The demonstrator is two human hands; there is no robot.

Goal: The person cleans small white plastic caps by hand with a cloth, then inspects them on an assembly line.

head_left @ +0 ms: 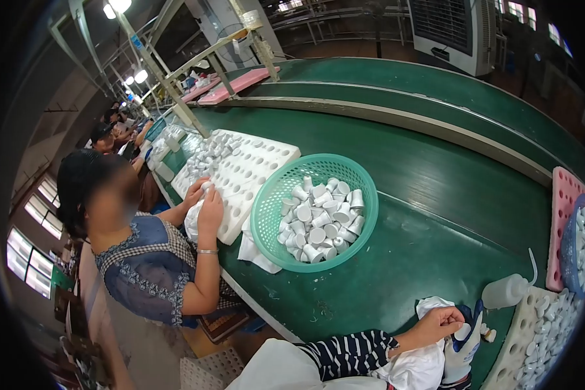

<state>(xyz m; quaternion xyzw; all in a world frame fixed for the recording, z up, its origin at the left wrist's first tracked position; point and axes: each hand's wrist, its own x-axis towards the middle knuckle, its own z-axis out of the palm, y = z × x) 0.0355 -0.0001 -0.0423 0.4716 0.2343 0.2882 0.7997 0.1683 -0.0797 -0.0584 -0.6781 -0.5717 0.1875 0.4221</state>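
Note:
My left hand (437,324), bare and coming out of a striped sleeve, has its fingers bent and drawn together beside my right hand (461,354). What lies between its fingertips, if anything, is too small to make out. A white and blue glove covers my right hand, which is closed around a small white plastic cap (462,332). A white cloth (413,369) is bunched below my left wrist. Just past the glove, small pale bits (488,333) lie on the green table (344,296).
A green basket (261,224) heaped with white cup-shaped pieces (320,218) stands ahead. At right are a squeeze bottle (504,292), a white foam tray (515,344) of pieces and a blue basket (571,250). To the left a co-worker (146,260) handles a piece beside another foam tray (266,156).

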